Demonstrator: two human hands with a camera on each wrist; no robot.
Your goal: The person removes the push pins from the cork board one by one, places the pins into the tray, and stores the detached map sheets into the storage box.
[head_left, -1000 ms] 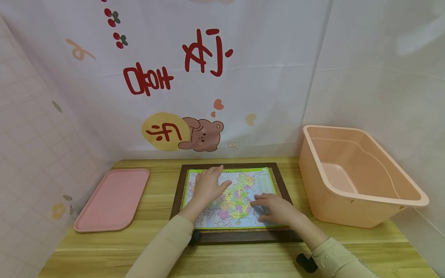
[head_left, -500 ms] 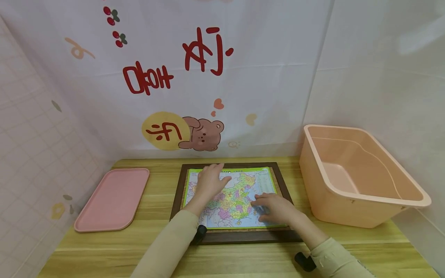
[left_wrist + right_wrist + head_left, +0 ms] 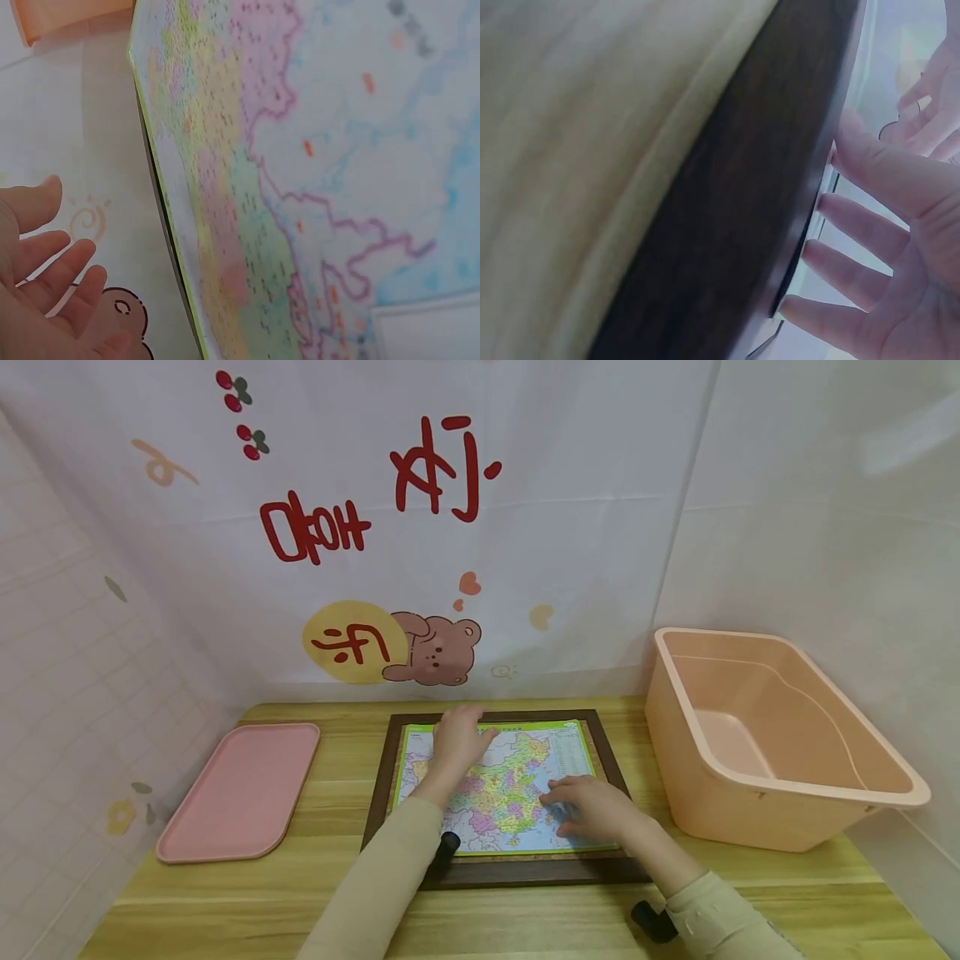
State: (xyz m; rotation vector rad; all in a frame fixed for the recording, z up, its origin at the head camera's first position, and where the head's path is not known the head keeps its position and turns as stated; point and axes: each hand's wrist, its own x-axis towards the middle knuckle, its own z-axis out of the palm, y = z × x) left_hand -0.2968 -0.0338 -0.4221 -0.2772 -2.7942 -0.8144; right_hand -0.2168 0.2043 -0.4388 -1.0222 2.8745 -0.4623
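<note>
lying on a dark-framed cork board (image 3: pixel 525 872) on the bench (image 3: pixel 330 885): a colourful, green-edged map (image 3: pixel 510 781). hands apart from each other, fingers loosely parted on both. left hand (image 3: pixel 459 739) above the map's far edge, left of centre; cannot tell if it touches. right hand (image 3: pixel 592 806) over the map's near right part, fingertips at or just above the sheet, contact unclear. pink tray (image 3: pixel 240 785) well to the left; peach tub (image 3: pixel 738 814) right of the board. printed cloth (image 3: pixel 585 552) behind, bear and red characters on it.
</note>
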